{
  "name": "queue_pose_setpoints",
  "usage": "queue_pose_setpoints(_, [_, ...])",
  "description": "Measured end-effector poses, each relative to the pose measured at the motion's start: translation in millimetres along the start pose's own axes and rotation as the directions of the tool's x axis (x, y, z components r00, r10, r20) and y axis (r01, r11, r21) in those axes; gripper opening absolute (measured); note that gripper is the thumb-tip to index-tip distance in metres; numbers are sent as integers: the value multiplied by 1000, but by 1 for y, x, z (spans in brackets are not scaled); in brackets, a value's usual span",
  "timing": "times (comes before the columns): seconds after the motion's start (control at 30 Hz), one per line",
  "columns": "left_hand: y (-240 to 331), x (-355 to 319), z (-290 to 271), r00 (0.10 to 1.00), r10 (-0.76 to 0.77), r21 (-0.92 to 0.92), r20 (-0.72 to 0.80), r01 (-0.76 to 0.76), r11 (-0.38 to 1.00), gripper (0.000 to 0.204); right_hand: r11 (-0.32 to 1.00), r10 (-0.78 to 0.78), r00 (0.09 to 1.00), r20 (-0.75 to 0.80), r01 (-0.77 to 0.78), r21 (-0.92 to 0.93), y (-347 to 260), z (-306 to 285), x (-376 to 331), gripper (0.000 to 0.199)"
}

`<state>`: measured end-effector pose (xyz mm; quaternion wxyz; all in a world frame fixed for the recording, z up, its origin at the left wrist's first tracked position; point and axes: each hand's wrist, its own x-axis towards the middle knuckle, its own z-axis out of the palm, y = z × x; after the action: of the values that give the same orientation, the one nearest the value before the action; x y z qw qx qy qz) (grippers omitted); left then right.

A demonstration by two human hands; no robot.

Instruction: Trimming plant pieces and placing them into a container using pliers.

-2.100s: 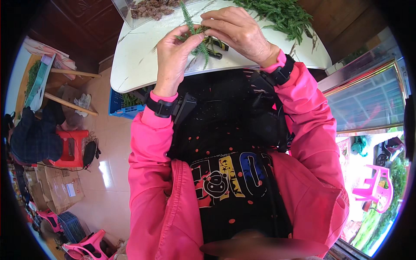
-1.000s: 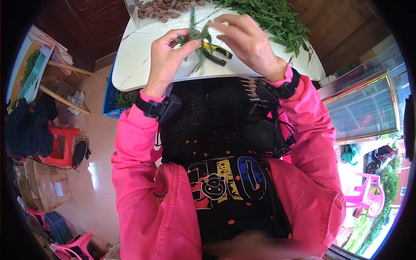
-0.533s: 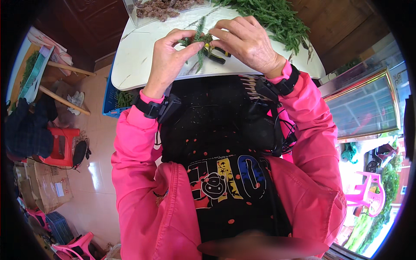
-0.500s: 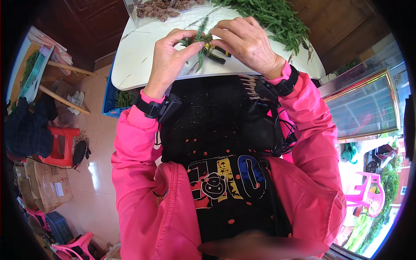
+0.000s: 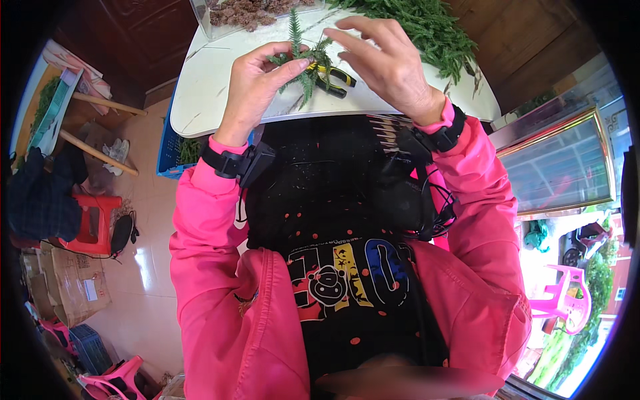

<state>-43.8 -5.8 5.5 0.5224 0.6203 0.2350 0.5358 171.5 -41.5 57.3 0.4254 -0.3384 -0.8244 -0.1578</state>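
Observation:
Between the thumb and fingers of my left hand (image 5: 257, 80) is pinched a small green fir sprig (image 5: 307, 75), its needled tips spreading several ways. My right hand (image 5: 387, 63) is raised just right of the sprig, fingers apart and nothing seen in them. Behind and below the sprig, pliers with yellow and black handles (image 5: 341, 78) lie on the white marbled table (image 5: 207, 100). My left hand partly hides the sprig's centre.
A clear box of brown pine cones (image 5: 250, 15) stands at the table's far left. Green fir branches (image 5: 427, 33) are heaped at the far right. Below the table's left edge is a blue crate (image 5: 171, 150); a gold-framed glass panel (image 5: 567, 163) leans at right.
My right hand has come off the sprig and moved up and right, its fingers opening. My left hand, still pinching the sprig, has shifted slightly left.

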Motion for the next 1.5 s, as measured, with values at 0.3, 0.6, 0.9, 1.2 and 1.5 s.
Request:
queue_pose_setpoints(0.3, [-4, 0, -3, 989, 83, 287, 121, -115, 951, 24, 946, -232, 966, 116, 252, -204, 6, 1, -8, 22])
queue_pose_setpoints(0.6, [1, -2, -3, 990, 110, 308, 86, -131, 942, 25, 594, 517, 679, 521, -723, 352, -7, -10, 2, 19])
queue_pose_setpoints(0.9, [5, -3, 2, 992, -50, -78, 115, 59, 995, 28, 887, -329, 942, 63, 331, -323, -4, -13, -6, 38])
queue_pose_setpoints(1.2, [-1, -4, 5, 990, -54, 71, 129, 45, 996, 27, 988, -18, 996, 88, 31, -148, 2, -4, -11, 21])
queue_pose_setpoints(1.5, [4, -5, 1, 992, -19, 161, 124, -1, 987, 24, 793, 432, 869, 240, -493, 357, -5, -8, -10, 15])
